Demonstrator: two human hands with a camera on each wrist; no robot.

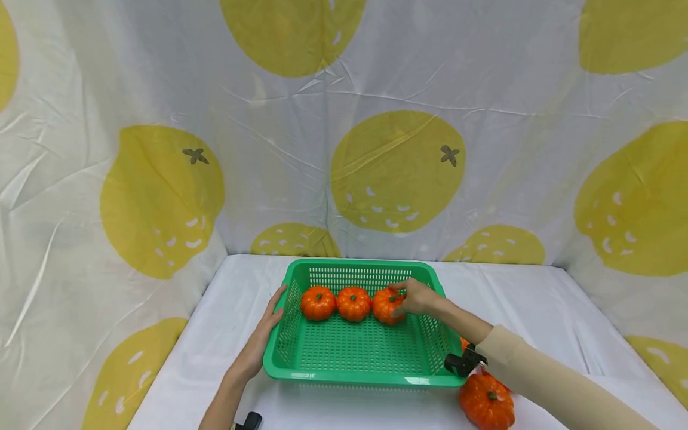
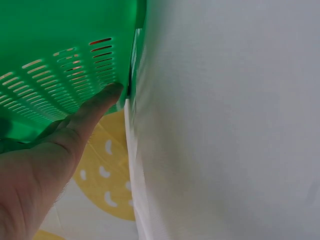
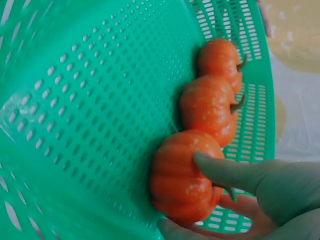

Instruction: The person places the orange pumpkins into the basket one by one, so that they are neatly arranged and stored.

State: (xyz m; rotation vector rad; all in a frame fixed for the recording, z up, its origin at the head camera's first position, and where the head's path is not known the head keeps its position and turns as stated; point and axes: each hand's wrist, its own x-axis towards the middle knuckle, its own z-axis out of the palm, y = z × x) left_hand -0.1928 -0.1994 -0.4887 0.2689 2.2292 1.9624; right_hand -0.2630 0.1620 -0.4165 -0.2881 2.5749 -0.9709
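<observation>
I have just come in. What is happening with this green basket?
A person's right hand holds an orange pumpkin inside the green plastic basket. It is the rightmost of three in a row along the far side. The left hand touches the basket's left side. Another pumpkin sits outside, by the near right corner.
</observation>
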